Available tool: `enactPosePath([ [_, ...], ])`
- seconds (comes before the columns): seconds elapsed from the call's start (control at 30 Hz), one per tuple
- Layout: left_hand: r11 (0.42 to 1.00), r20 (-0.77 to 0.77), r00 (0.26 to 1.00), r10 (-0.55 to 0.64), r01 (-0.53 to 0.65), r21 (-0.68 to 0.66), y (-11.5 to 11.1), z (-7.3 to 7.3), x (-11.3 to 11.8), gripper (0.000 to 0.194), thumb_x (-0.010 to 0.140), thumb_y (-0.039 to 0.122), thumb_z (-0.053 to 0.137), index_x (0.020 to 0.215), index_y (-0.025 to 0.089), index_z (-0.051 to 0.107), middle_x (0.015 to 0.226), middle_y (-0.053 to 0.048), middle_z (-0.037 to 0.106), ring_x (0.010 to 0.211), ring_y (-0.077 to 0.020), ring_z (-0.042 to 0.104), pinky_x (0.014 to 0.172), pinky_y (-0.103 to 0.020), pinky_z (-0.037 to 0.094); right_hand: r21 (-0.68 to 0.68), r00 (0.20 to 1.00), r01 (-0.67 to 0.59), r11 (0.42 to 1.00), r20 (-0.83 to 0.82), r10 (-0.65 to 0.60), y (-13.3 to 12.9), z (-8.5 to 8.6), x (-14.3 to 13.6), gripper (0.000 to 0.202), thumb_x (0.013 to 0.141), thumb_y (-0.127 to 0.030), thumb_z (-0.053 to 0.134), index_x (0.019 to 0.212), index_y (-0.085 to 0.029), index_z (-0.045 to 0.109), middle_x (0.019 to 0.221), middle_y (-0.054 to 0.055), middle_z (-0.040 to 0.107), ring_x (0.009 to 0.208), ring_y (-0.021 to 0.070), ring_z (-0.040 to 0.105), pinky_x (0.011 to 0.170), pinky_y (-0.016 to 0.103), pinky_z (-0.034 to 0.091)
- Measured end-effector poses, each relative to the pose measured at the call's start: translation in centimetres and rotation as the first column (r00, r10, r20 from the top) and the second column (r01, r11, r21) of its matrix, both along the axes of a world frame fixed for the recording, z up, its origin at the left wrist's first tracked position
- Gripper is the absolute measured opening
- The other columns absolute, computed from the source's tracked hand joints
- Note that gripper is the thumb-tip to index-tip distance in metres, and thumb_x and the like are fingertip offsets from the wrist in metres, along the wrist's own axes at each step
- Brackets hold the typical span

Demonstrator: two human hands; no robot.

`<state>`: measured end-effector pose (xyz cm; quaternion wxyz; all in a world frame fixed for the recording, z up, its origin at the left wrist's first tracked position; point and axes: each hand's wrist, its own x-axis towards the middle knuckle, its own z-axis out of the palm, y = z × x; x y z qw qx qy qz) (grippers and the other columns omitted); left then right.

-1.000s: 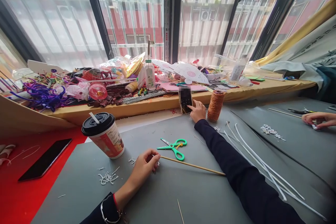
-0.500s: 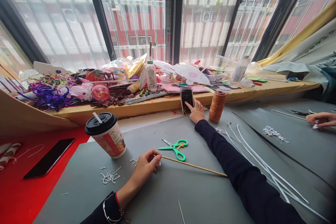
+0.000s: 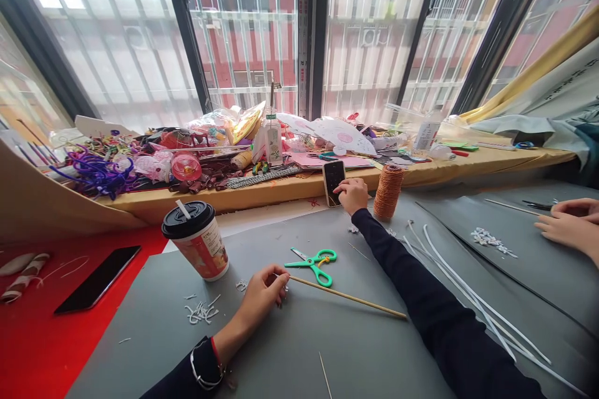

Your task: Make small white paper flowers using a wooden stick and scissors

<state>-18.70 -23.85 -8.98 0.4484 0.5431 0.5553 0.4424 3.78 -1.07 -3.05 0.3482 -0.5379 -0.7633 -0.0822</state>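
My left hand (image 3: 262,297) pinches the end of a thin wooden stick (image 3: 350,298), which slants off to the right over the grey table; a bit of white material shows under the fingers. Beyond it, my right hand (image 3: 352,194) is at the screen of an upright phone (image 3: 333,182) leaning on the ledge, its fingers curled and a fingertip at the screen. Between the hands lie green-handled scissors (image 3: 314,265), blades apart. A spool of brown twine (image 3: 388,193) stands just right of my right hand.
A lidded cup (image 3: 199,242) and white scraps (image 3: 201,313) are on the left, with a dark tablet (image 3: 97,280) on red cloth. White cords (image 3: 468,287) lie right of my arm. Another person's hands (image 3: 568,224) are at the far right. Craft supplies crowd the ledge.
My right hand's extended finger has drawn in and the hand sits slightly lower at the phone. At the far right, the other person's second hand has come into view. The view has shifted slightly.
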Motion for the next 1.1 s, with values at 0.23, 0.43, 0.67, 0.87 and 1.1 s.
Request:
enactPosePath([
  [0.23, 0.998, 0.080, 0.996, 0.040, -0.044, 0.054, -0.1, -0.3, -0.4, 0.032, 0.075, 0.044, 0.052, 0.084, 0.014, 0.053, 0.052, 0.003, 0.053, 0.043, -0.0087, 0.049, 0.043, -0.019, 0.039, -0.477, 0.667, -0.552, 0.684, 0.241, 0.705, -11.4, 4.1, -5.0, 0.037, 0.074, -0.027, 0.052, 0.110, -0.022, 0.059, 0.100, 0.001, 0.064, 0.081, 0.0119, 0.058, 0.068, 0.019, 0.042],
  [0.43, 0.987, 0.057, 0.995, 0.077, -0.084, 0.136, -0.3, -0.2, -0.5, 0.031, 0.075, 0.043, 0.053, 0.085, 0.013, 0.054, 0.053, 0.002, 0.053, 0.044, -0.0084, 0.050, 0.047, -0.020, 0.040, -0.499, 0.670, -0.272, 0.823, 0.516, 0.534, -20.1, -0.1, -5.6, 0.031, 0.080, -0.024, 0.042, 0.107, -0.018, 0.055, 0.084, 0.009, 0.065, 0.071, 0.0195, 0.061, 0.055, 0.025, 0.038],
  [0.67, 0.965, -0.035, 0.985, 0.168, -0.157, 0.208, -0.6, 0.1, -1.0, 0.033, 0.071, 0.041, 0.057, 0.086, 0.012, 0.062, 0.077, -0.005, 0.060, 0.054, -0.0095, 0.053, 0.049, -0.021, 0.044, -0.242, 0.866, -0.350, 0.905, 0.283, 0.411, -19.9, -4.2, -5.5, 0.033, 0.088, -0.024, 0.032, 0.115, -0.026, 0.051, 0.090, 0.005, 0.061, 0.076, 0.0144, 0.057, 0.059, 0.022, 0.035],
  [0.87, 0.986, 0.034, 0.999, 0.028, -0.033, 0.161, -1.2, 0.1, -0.6, 0.034, 0.071, 0.039, 0.059, 0.092, 0.012, 0.063, 0.062, -0.001, 0.058, 0.051, -0.0099, 0.052, 0.053, -0.022, 0.044, -0.174, 0.835, -0.508, 0.844, 0.141, 0.532, -20.3, -5.6, -5.6, 0.034, 0.089, -0.023, 0.034, 0.120, -0.029, 0.046, 0.088, 0.002, 0.059, 0.074, 0.0107, 0.055, 0.061, 0.019, 0.036],
  [1.1, 0.995, 0.147, 0.986, -0.082, 0.071, 0.073, -1.6, 0.8, -0.1, 0.035, 0.072, 0.041, 0.057, 0.089, 0.011, 0.063, 0.058, 0.000, 0.055, 0.052, -0.0095, 0.050, 0.054, -0.022, 0.042, -0.042, 0.843, -0.522, 0.852, 0.129, 0.523, -20.4, -5.8, -5.5, 0.036, 0.084, -0.017, 0.041, 0.117, -0.029, 0.050, 0.083, 0.001, 0.059, 0.067, 0.0087, 0.054, 0.057, 0.018, 0.035],
])
